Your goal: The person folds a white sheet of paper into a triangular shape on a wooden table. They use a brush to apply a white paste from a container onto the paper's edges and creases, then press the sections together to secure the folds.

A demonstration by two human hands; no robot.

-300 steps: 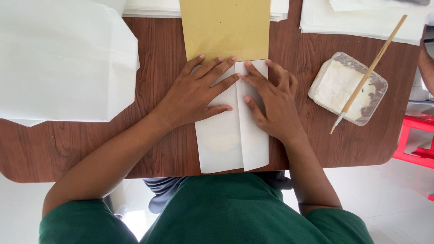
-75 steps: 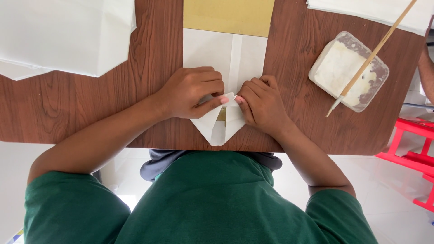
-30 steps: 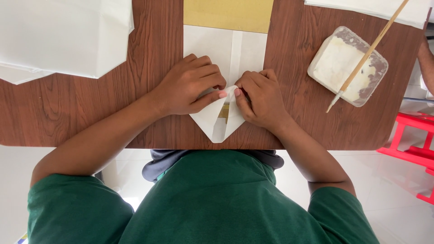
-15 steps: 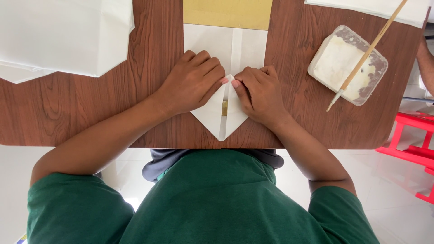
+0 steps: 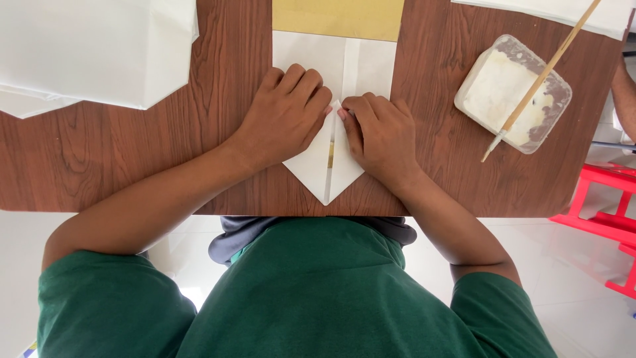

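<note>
White paper [image 5: 331, 179], pointed near end

The folded paper [image 5: 361, 66] is white, the card [image 5: 338, 18] is mustard yellow, the table [image 5: 218, 159] is brown wood grain, the shirt [image 5: 298, 298] is dark green.

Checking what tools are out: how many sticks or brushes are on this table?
1. A single wooden brush stick lies slanted across the square plastic tub of white paste, at the table's right side. Others may lie beyond the picture's edge.
</note>
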